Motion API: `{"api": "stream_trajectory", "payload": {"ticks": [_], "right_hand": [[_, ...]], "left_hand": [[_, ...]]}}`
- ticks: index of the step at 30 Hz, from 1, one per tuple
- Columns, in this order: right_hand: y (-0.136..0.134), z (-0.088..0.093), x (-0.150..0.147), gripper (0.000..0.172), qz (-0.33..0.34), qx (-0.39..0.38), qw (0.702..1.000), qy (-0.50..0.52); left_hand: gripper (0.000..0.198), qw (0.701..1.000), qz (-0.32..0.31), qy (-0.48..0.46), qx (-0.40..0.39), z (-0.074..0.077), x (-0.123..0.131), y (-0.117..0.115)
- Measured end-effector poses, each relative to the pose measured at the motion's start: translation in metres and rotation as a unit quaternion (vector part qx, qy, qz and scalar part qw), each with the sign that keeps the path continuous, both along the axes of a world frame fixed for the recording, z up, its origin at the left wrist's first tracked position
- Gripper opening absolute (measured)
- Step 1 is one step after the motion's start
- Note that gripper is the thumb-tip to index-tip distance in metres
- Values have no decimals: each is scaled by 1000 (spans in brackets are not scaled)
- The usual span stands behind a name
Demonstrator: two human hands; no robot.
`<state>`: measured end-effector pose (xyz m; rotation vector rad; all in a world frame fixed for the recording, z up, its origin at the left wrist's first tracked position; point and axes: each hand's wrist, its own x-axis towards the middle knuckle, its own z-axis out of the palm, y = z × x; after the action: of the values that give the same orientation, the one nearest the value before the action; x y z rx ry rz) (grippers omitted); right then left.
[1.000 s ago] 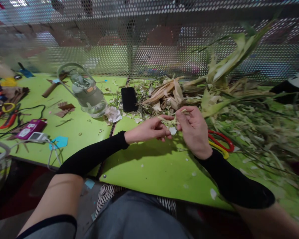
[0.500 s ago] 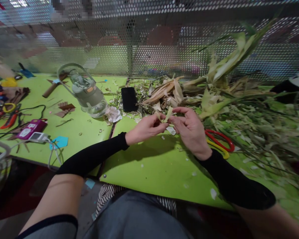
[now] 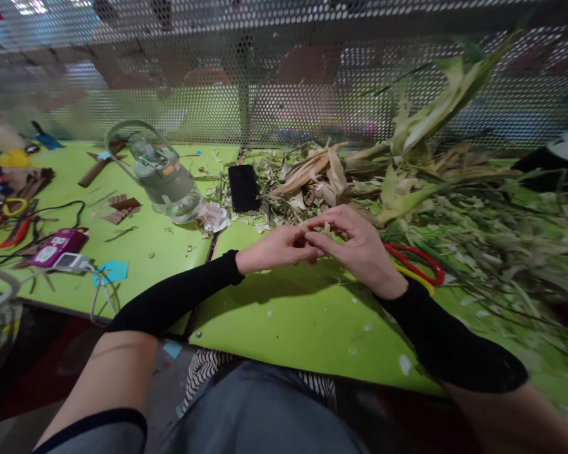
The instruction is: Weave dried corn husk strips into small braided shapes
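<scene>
Here, a bright green tabletop [image 3: 284, 334] littered with leafy scraps runs up to a perforated metal screen [image 3: 203, 104], with a dark seam dividing it beside the left forearm. A clear water bottle [image 3: 168, 183] and a black phone [image 3: 244, 188] stand and lie on the far side, and a heap of dry husks [image 3: 312, 173] spreads rightward from the phone. Both forearms, in black sleeves, reach in from the near edge and meet over the table just in front of the heap. The left hand [image 3: 277, 248] points rightward, thumb and fingers drawn together on a pale strip [image 3: 327, 228]; the right hand [image 3: 357, 248] arches over from the other side, its fingertips pinching the same strip against the left fingers. Only small bits of the strip show between the hands, the rest being covered by fingers. Behind the right wrist, a red loop [image 3: 436, 263] and a yellow loop [image 3: 426, 285] are partly hidden; shapes beyond the screen are too blurred to identify.
</scene>
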<state>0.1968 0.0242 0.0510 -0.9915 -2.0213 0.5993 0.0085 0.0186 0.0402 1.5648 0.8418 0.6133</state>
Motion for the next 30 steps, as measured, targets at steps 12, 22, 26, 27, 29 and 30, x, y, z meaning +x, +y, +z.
{"api": "stream_trajectory", "payload": {"ticks": [12, 22, 26, 27, 29, 30], "right_hand": [[-3, 12, 3, 24, -18, -113, 993, 6], [-8, 13, 0, 18, 6, -82, 996, -34], [-11, 12, -4, 18, 11, -84, 995, -43], [-11, 12, -4, 18, 4, -85, 996, -36], [-7, 13, -2, 22, -28, -90, 996, -11], [-5, 13, 0, 26, -46, -96, 994, -3]], "left_hand": [[30, 990, -16, -86, -107, 3, -2, -5], [20, 989, -22, -76, -125, 1, 1, -5], [17, 982, -42, -92, -156, -6, 5, -7], [18, 980, -36, -101, -167, -7, 6, -8], [21, 974, -5, -129, -188, -6, 7, -9], [22, 969, 18, -145, -199, -5, 8, -9]]}}
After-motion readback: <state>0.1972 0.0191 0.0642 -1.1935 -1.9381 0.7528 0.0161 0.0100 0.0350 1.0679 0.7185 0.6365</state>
